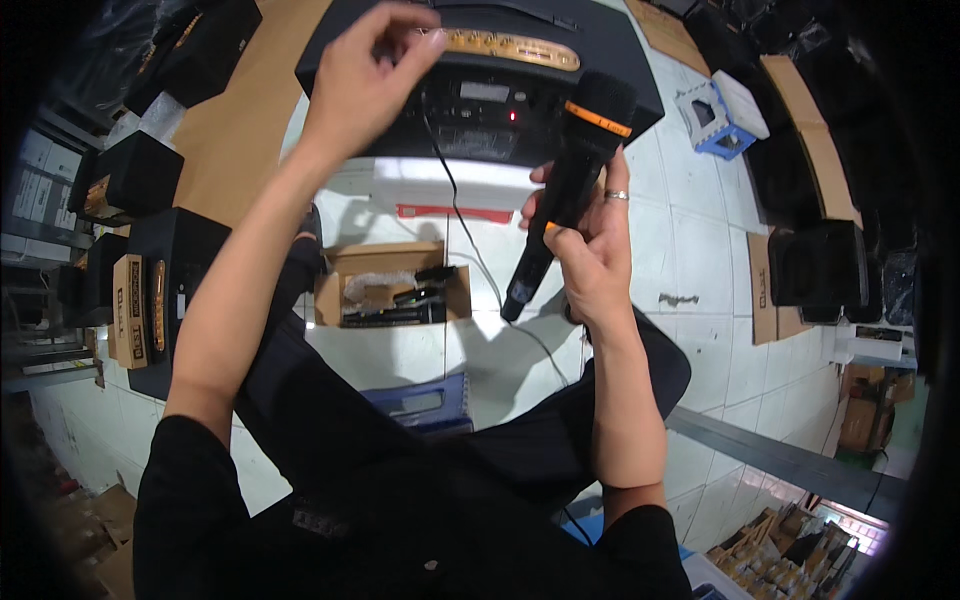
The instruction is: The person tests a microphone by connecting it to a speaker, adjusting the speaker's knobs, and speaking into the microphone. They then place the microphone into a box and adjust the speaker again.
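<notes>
My right hand (600, 250) is wrapped round a black wireless microphone (568, 190) with an orange band below its head. The microphone tilts, head up and to the right, and my thumb lies by its small orange switch. Ahead of me is a large black speaker (350, 60) with a gold control panel (520, 48) along its upper edge and a small red light. At the panel's left end my left hand (365, 75) has its thumb and forefinger curled close together. Whatever is between those fingertips is hidden.
Below the speaker, an open cardboard box (455, 300) holds more black microphones and clear wrap. A black cable (450, 185) hangs from the speaker. A blue plastic stool (455, 400) stands near my legs, another stool (735, 115) at the far right. Black speakers (200, 250) line the left side.
</notes>
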A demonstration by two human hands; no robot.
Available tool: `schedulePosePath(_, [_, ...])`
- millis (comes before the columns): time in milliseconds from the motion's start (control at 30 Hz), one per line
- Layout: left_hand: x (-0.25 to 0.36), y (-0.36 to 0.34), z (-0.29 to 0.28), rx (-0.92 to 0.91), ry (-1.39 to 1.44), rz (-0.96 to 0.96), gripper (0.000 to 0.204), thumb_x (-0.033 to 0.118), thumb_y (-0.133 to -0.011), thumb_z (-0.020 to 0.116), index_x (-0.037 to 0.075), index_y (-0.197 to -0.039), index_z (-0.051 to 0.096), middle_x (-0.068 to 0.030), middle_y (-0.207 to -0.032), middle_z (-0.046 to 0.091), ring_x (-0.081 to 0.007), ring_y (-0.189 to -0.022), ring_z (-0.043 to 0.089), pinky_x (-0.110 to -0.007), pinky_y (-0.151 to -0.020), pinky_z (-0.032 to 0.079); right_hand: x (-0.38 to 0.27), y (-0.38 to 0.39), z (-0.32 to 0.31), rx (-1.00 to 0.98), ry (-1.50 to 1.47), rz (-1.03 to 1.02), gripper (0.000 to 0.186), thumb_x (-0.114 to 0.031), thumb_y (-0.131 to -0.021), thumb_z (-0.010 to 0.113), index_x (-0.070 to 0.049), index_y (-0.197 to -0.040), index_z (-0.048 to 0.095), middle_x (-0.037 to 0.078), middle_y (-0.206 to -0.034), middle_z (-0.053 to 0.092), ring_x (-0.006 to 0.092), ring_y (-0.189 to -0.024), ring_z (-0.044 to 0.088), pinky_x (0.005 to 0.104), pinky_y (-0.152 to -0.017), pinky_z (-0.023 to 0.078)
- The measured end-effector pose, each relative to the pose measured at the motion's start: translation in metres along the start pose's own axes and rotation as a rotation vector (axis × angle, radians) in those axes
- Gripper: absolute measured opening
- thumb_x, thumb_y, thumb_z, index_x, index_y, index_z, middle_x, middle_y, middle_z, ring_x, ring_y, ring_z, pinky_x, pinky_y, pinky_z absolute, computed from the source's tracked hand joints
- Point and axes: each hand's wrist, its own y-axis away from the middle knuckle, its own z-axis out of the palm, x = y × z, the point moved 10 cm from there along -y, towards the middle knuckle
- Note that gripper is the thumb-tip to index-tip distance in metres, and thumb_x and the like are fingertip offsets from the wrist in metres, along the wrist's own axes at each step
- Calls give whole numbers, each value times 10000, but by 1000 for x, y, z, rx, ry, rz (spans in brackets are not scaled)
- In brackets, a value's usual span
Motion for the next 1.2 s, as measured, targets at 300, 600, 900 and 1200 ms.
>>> schedulePosePath(300, [-61,296,128,-384,1315,-1347,455,447,-1114,394,54,-1315,505,-142,-995,690,-293,-896,743,-386,-813,638,36,81,103,-628,278,-72,501,135,-703,523,9,-1158,692,147,-1203,665,284,-1204,639,368,-1073,476])
schedulePosePath(600, [-89,322,136,-429,961,-1170,614,589,-1110,257,65,-1242,547,-79,-764,577,-161,-563,567,-309,-533,499,196,107,25,111,-347,571,189,37,-958,644,6,-1133,578,88,-1006,640,160,-906,677,307,-794,613])
schedulePosePath(900, [-97,351,157,-579,943,-1334,700,755,-1001,406,72,-1107,516,-31,-687,509,-127,-501,514,-289,-473,443,222,131,14,145,-324,804,467,-19,-925,769,73,-1316,530,149,-994,761,183,-931,728,292,-832,597])
schedulePosePath(1200, [-78,355,183,-575,862,-1183,536,617,-1031,532,86,-1085,482,-59,-785,541,-166,-580,602,-327,-511,518,225,164,-13,378,-257,677,557,2,-870,708,101,-1336,419,118,-892,700,139,-711,611,265,-659,506])
